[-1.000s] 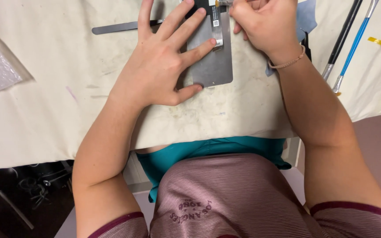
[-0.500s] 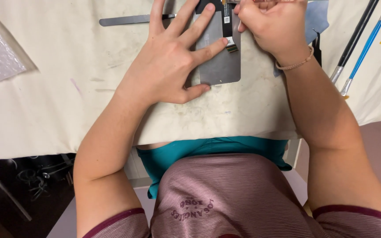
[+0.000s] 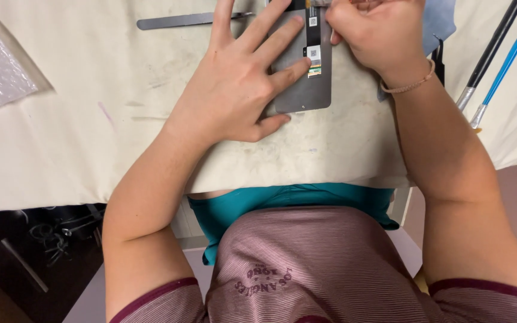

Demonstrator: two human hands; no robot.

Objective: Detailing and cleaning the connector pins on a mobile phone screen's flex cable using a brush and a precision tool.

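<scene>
Currently left hand lies open, pinning the grey panel at 12 o'clock on the mat. Right hand is clenched, probably pinching the black ribbon strip, though its fingertips are cropped. A hard tug risks tearing that strip or sliding the panel.

Even, fairly bright indoor light falls from above on the cream table cover, leaving only soft, short shadows under the left hand and forearm. The grey panel shows a dull sheen without hard glare. Focus is sharp across the table; the near shirt is slightly soft. The near-left corner below the table edge sinks into darkness.
</scene>
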